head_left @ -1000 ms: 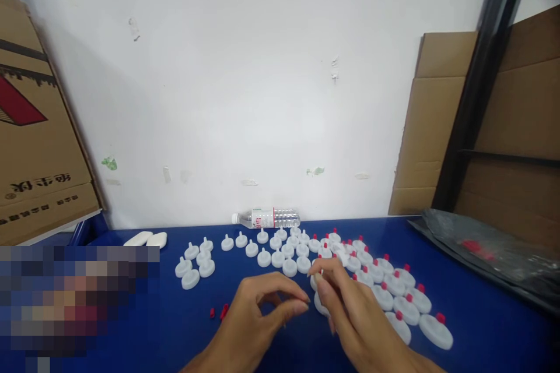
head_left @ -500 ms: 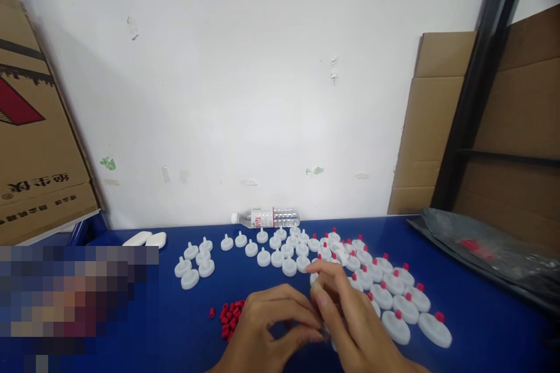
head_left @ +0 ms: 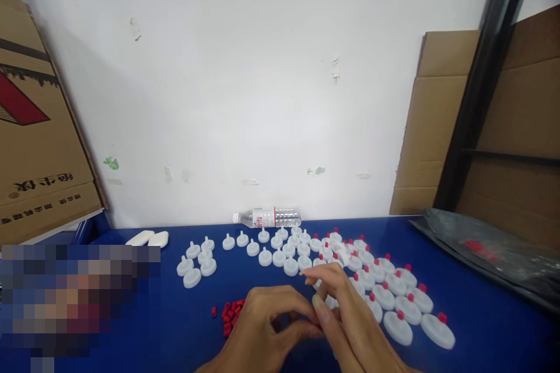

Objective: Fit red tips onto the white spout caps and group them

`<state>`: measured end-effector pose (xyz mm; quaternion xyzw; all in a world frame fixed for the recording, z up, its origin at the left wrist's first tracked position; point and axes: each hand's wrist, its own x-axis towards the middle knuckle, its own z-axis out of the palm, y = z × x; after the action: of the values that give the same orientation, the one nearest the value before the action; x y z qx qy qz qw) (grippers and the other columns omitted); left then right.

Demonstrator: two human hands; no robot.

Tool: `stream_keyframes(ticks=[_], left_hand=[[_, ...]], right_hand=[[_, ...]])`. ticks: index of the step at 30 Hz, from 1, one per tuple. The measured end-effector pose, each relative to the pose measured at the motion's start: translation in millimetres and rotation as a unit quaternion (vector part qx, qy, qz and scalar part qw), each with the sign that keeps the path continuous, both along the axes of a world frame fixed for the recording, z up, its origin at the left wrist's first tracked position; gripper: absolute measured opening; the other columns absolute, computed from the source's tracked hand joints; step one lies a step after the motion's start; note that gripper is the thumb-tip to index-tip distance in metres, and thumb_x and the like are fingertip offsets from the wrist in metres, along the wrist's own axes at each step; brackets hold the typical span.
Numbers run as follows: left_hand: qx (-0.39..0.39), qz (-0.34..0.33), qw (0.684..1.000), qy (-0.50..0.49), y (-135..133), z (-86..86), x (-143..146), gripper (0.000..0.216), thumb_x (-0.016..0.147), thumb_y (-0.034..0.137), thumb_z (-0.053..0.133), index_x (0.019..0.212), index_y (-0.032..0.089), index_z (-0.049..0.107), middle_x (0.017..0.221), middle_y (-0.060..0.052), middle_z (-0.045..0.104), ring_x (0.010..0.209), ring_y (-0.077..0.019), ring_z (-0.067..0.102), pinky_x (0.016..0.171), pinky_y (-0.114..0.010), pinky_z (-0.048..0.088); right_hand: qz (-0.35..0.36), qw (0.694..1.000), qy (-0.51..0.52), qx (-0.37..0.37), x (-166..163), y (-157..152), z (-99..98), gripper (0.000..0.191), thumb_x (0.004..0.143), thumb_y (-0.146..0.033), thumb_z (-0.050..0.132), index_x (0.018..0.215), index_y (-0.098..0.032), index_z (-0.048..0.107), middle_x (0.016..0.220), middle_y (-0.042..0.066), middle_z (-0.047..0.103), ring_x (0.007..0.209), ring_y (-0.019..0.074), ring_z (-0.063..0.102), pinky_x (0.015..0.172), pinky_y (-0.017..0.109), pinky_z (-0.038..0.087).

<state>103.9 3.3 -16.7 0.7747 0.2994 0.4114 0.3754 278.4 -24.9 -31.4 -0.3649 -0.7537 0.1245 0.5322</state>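
My left hand is closed in a pinch at the front middle of the table, thumb and fingertips against my right hand. My right hand has its fingers bent and thumb pressed in beside them. Whatever sits between the fingertips is hidden. Just left of my left hand lies a pile of small red caps. White round lids with nozzles stand bare-tipped behind my hands. To the right of my right hand stand several white lids with red tips, partly covered by it.
On the blue table, a clear plastic bottle lies against the wall. Two white rounded objects rest at the back left. A grey plastic bag lies at the right. Cardboard boxes flank both sides. A blurred patch hides the left front.
Both hands stay together, with small shifts of the fingers. The whole view has moved slightly, so the table's things appear a little further right.
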Motion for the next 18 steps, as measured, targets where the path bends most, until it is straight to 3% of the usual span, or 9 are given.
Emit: stream_keyframes(ticks=[7,11,15,18], left_hand=[[-0.044,-0.023,0.998,0.049,-4.0,-5.5,5.4,0.015,0.084,0.008,0.079,0.088,0.021,0.085,0.081,0.002,0.079,0.062,-0.0094,0.058,0.061,-0.018,0.04],[-0.032,-0.046,0.997,0.062,-7.7,-6.9,6.4,0.018,0.092,0.015,0.071,0.1,0.023,0.085,0.087,-0.001,0.08,0.071,-0.0137,0.066,0.065,-0.02,0.044],[0.021,-0.074,0.996,0.051,-9.3,-9.6,6.5,0.023,0.097,0.021,0.066,0.11,0.024,0.085,0.104,-0.008,0.082,0.084,-0.0195,0.075,0.072,-0.023,0.051],[-0.024,-0.103,0.994,0.017,-8.8,-16.2,8.0,0.022,0.097,0.033,0.067,0.106,0.023,0.085,0.107,-0.009,0.081,0.087,-0.0219,0.076,0.075,-0.026,0.054]], right_hand=[[0.051,0.996,0.0,0.073,5.7,3.4,-3.8,0.026,0.113,-0.038,0.032,0.124,-0.029,0.054,0.097,0.002,0.057,0.067,0.0151,0.057,0.059,0.028,0.049],[0.067,0.986,0.004,0.153,8.7,9.6,-5.7,0.027,0.11,-0.041,0.037,0.121,-0.027,0.058,0.093,0.004,0.06,0.077,0.0204,0.062,0.065,0.031,0.054],[0.098,0.983,0.021,0.156,12.2,9.4,-2.3,0.032,0.112,-0.045,0.031,0.128,-0.03,0.054,0.102,0.006,0.063,0.089,0.0228,0.067,0.074,0.035,0.057],[0.124,0.977,0.008,0.171,15.5,8.5,-0.2,0.034,0.111,-0.049,0.031,0.134,-0.033,0.051,0.109,0.007,0.065,0.094,0.0239,0.069,0.078,0.036,0.058]])
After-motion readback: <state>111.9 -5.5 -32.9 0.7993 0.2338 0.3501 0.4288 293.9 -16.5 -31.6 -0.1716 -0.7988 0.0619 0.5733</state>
